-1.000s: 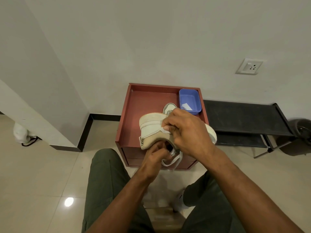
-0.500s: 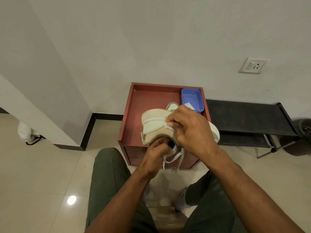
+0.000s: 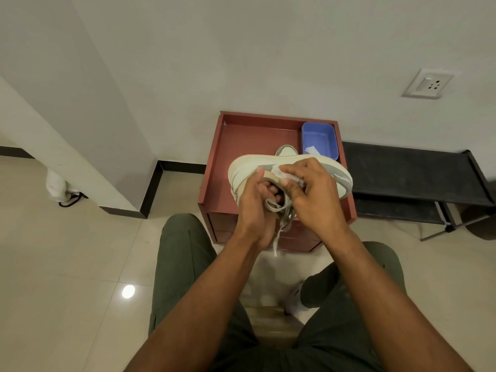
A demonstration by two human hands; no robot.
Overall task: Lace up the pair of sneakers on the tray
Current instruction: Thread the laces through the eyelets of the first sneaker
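Observation:
I hold a cream-and-beige sneaker (image 3: 243, 167) on its side above the red-brown tray (image 3: 241, 138), sole toward the wall. My left hand (image 3: 255, 208) grips its heel end from below, fingers curled into the opening. My right hand (image 3: 312, 191) covers the upper and pinches the white tongue. A grey-white lace (image 3: 281, 218) loops between my hands and one end dangles down. The second sneaker (image 3: 287, 150) lies on the tray behind, mostly hidden.
A blue plastic tub (image 3: 320, 139) with a white slip of paper sits in the tray's far right corner. The tray tops a low red-brown cabinet against the wall. A black rack (image 3: 410, 173) stands to the right. My knees in green trousers flank the cabinet.
My left hand has come up along the heel and its fingers have gone into the shoe opening. The lace loop now shows between my hands. My right hand shifted slightly right.

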